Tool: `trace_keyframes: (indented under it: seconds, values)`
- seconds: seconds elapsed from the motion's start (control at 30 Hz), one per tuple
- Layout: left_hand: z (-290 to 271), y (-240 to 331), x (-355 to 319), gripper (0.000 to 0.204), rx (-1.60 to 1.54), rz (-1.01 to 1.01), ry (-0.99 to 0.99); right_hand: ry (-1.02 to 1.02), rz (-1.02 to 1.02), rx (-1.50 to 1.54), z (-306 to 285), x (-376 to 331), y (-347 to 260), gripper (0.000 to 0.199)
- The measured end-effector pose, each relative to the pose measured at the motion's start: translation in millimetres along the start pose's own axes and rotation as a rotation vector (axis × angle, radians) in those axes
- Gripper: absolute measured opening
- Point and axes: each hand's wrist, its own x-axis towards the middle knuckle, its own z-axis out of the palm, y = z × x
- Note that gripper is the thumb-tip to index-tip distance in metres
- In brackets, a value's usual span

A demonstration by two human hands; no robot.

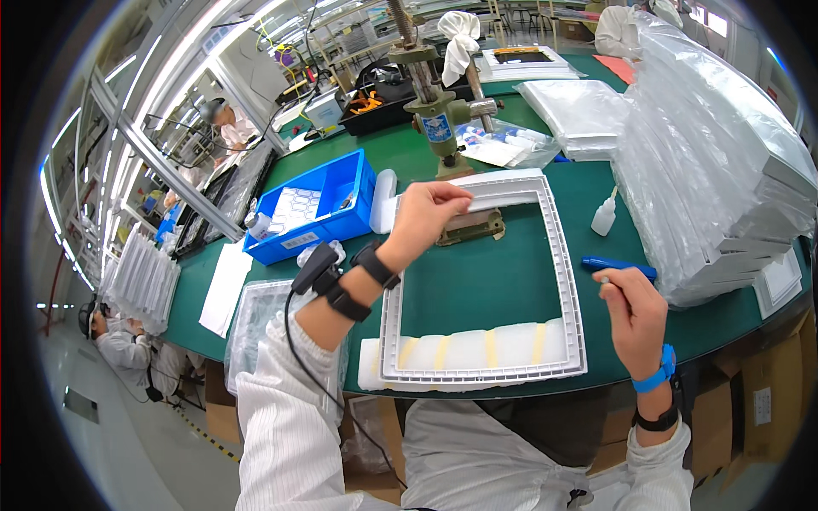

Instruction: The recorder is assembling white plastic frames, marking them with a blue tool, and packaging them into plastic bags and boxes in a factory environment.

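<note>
A white rectangular plastic frame (564, 272) lies in front of me, its near side on a white foam pad (464, 347) with yellow strips. Its far side is by the metal base of a green hand press (434, 128). My left hand (426, 217) is over the frame's far left corner, fingers pinched together; whatever is in them is hidden. To the right of the frame, my right hand (635, 319) is closed in a pinch, with a tiny greyish bit at its fingertips. Just beyond it lie a blue pen-like tool (618, 266) and a small white dropper bottle (604, 217).
A blue bin (302, 243) with white label sheets stands at the left. Tall stacks of plastic-wrapped white parts (699, 187) fill the right side. Bagged pieces (503, 143) and a black tray (400, 106) are farther back. Other people sit at the far left.
</note>
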Motion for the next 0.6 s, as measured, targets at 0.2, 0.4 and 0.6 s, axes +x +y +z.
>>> trace_keyframes:
  seconds: [0.2,0.4,0.6]
  values:
    - [-26,-34,31,0.016,0.298,0.031,0.208,0.075,0.279,-0.012,-10,-56,53,0.01]
    - [-23,-46,50,0.018,0.255,0.047,0.234,0.09,0.399,0.041,-11,-60,62,0.011]
    - [-7,-41,56,0.019,0.496,0.186,0.216,0.047,0.412,-0.008,-11,-61,61,0.01]
